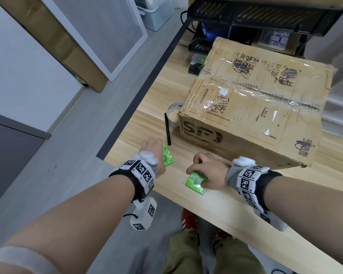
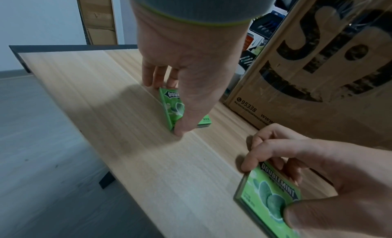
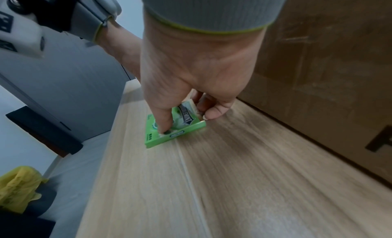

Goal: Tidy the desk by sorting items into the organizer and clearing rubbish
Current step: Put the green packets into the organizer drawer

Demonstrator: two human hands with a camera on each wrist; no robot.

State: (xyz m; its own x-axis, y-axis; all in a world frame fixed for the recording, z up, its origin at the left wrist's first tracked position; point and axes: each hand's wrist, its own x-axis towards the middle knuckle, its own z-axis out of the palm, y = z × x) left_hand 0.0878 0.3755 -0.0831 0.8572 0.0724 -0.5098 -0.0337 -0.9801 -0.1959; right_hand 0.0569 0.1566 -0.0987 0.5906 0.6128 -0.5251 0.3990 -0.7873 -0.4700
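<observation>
Pinching one green gum pack (image 1: 196, 181) with my right hand (image 1: 208, 173), and a second pack (image 1: 168, 157) at ten o'clock with my left hand (image 1: 152, 153), both on the desk (image 1: 246, 214). Light, stiff, probably slick; edges grip best. Cardboard box (image 1: 253, 103) sits at one o'clock.

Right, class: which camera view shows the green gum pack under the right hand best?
Left wrist: the right hand's gum pack shows its printed face. The right wrist view shows it edge-on under the thumb; the head view shows it small and half covered.
</observation>
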